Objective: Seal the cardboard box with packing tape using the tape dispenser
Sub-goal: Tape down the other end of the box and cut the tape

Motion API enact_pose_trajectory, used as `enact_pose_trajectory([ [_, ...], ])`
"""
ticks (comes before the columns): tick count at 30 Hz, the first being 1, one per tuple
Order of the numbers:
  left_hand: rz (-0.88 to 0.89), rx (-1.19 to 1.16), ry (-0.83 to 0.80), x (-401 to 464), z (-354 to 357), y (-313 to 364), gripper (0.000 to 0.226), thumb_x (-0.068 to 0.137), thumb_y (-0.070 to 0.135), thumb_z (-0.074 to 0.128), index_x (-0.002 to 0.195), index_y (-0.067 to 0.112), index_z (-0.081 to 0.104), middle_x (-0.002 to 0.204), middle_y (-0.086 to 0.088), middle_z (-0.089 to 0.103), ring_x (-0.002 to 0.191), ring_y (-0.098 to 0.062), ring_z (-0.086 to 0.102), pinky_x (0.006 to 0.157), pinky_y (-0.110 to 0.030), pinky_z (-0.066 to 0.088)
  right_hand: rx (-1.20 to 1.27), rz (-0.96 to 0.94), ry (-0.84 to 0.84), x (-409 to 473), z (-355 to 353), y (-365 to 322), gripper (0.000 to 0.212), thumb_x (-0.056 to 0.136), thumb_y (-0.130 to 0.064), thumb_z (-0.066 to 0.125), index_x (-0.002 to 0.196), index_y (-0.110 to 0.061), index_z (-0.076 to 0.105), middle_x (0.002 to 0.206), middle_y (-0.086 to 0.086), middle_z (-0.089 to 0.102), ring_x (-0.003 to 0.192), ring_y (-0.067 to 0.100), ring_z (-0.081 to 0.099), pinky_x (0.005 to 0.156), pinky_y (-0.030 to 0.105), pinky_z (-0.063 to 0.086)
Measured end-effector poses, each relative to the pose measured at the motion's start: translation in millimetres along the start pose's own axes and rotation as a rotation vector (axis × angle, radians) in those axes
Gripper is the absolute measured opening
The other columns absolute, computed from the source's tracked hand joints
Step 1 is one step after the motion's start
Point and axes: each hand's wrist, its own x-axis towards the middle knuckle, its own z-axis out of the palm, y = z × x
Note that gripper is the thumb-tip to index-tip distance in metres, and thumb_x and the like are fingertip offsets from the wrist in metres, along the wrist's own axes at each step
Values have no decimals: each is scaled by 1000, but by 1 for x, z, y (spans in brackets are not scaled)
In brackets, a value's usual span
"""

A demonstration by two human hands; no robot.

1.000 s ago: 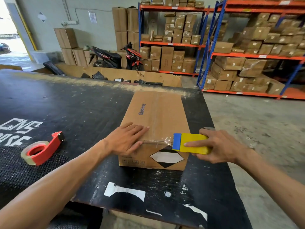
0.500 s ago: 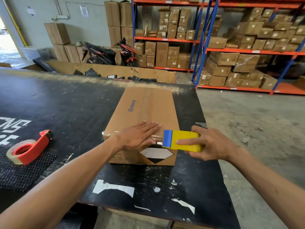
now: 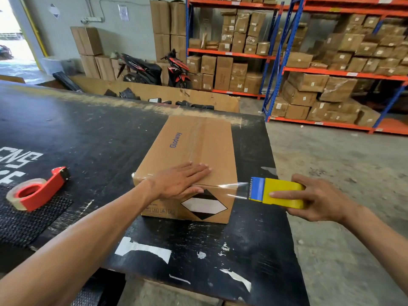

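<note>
A brown cardboard box (image 3: pixel 198 146) printed "Glodway" lies on the black table (image 3: pixel 88 138), with clear tape along its top seam. My left hand (image 3: pixel 178 181) lies flat, palm down, on the box's near top edge. My right hand (image 3: pixel 318 199) grips a yellow and blue tape dispenser (image 3: pixel 278 193) just past the box's right near corner. A strip of clear tape (image 3: pixel 234 189) stretches from the dispenser's blade to the box's near edge.
A red tape dispenser with a clear roll (image 3: pixel 35 191) rests on a black mesh mat (image 3: pixel 24 219) at the left. Torn white tape scraps (image 3: pixel 143 250) stick to the table's near part. The table's right edge drops to concrete floor (image 3: pixel 331 164); shelves of boxes (image 3: pixel 331 62) stand behind.
My right hand has drawn the yellow dispenser to the right, off the box's near edge, pulling a strip of tape out. My left hand has stayed pressed on the box top.
</note>
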Motion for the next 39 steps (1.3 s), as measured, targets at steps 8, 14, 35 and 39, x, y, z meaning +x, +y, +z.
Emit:
enact_pose_trajectory([
  [8, 12, 53, 10, 0, 3, 1, 69, 102, 60, 8, 159, 20, 4, 166, -4, 12, 153, -16, 8, 125, -37, 5, -145, 0, -24, 30, 24, -26, 40, 70, -49, 62, 107, -43, 76, 78, 7, 60, 43, 25, 54, 35, 26, 39],
  [14, -17, 64, -14, -1, -4, 7, 74, 100, 63, 3, 159, 18, 9, 165, -6, 15, 153, -20, 12, 125, -36, 7, -318, -50, -140, 33, 41, -48, 33, 61, -36, 72, 94, -30, 71, 70, 10, 54, 38, 27, 51, 40, 24, 29],
  [35, -78, 210, 100, 44, -17, 71, 82, 96, 69, 26, 158, 14, 23, 162, -15, 26, 147, -31, 31, 118, -56, 23, -196, 458, -50, 29, 46, -63, 43, 64, -51, 61, 105, -50, 74, 71, -2, 49, 56, 31, 64, 48, 26, 33],
  [39, -172, 245, 75, -23, -27, 14, 81, 97, 70, 18, 158, 17, 19, 165, -8, 13, 154, -26, 9, 123, -55, 5, -159, 498, 41, 34, 42, -59, 39, 63, -46, 69, 101, -49, 76, 69, -9, 38, 57, 29, 64, 51, 24, 30],
])
